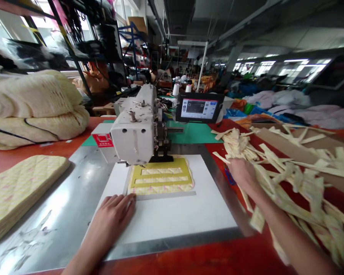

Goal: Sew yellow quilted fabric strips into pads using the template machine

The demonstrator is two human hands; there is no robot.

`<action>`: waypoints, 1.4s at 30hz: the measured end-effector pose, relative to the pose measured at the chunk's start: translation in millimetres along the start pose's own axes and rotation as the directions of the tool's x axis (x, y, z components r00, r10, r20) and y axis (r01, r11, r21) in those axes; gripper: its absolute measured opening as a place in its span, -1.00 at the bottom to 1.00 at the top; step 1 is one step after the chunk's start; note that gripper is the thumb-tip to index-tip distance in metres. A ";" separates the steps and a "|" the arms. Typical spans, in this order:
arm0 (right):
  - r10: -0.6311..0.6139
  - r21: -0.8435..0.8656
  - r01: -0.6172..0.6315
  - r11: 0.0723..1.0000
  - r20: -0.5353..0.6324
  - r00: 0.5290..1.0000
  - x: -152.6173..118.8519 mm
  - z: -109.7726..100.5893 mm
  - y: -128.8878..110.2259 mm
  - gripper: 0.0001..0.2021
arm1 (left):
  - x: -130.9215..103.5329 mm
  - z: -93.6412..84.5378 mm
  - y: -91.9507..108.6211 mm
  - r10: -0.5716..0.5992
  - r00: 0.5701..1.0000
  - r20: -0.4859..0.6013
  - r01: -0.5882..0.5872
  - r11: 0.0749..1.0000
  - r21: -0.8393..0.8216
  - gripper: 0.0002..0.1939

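Observation:
My left hand [116,210] lies flat, fingers stretched out, on a white board [172,215]. Its fingertips touch the near-left corner of a quilted yellow fabric piece [160,189]. Over that piece sits a yellow slotted template [160,175], its far edge under the head of a white sewing machine [133,133]. My right hand [241,172] is closed among pale yellow quilted fabric strips [263,179]. One strip's end [220,157] sticks out at its fingers, which are partly hidden. A blue-handled tool [229,175] lies beside that hand.
On the left stand a stack of quilted pieces [25,183] and a big folded fabric bundle [34,110]. A control screen [199,108] rises behind the board to the right. Cardboard [298,152] lies under the far strips, and thread cones [176,90] stand behind.

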State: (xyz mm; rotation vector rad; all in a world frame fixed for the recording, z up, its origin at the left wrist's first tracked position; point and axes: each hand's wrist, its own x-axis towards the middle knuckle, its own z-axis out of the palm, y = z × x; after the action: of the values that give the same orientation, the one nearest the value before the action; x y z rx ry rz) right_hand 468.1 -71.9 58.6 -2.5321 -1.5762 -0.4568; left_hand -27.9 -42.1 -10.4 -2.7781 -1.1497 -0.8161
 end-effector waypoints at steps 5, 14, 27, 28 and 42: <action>0.062 0.101 -0.027 0.995 -0.366 0.929 -11.9 -79.4 -20.5 -0.67 | 3.8 -9.9 9.2 -0.037 0.999 -0.032 0.035 0.998 -0.044 -0.79; -0.344 0.765 0.224 0.604 -0.004 0.939 -60.4 -112.8 -69.9 -0.56 | 31.0 -12.0 82.2 -0.199 0.963 0.180 0.267 0.647 -0.714 -0.72; -0.534 0.736 0.053 0.674 0.437 0.724 -141.0 -53.1 -36.0 -0.57 | 39.0 17.5 123.2 -0.221 0.863 0.454 0.454 -0.058 -0.889 -0.30; -0.561 0.760 0.076 0.646 0.404 0.723 -142.1 -49.8 -35.4 -0.57 | 38.3 19.5 127.6 -0.171 0.862 0.476 0.470 -0.079 -0.879 -0.22; -0.420 0.642 0.185 0.744 0.234 0.877 -156.6 -28.9 2.7 -0.47 | 31.2 -4.6 109.9 -0.141 0.903 0.406 0.402 0.614 -0.680 -0.64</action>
State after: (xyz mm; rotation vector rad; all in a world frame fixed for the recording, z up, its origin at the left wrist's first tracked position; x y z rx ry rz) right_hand 400.8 -214.5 36.3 -1.9247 -1.8859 0.4802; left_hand 61.6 -102.7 27.1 -3.5699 -1.6380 -1.1202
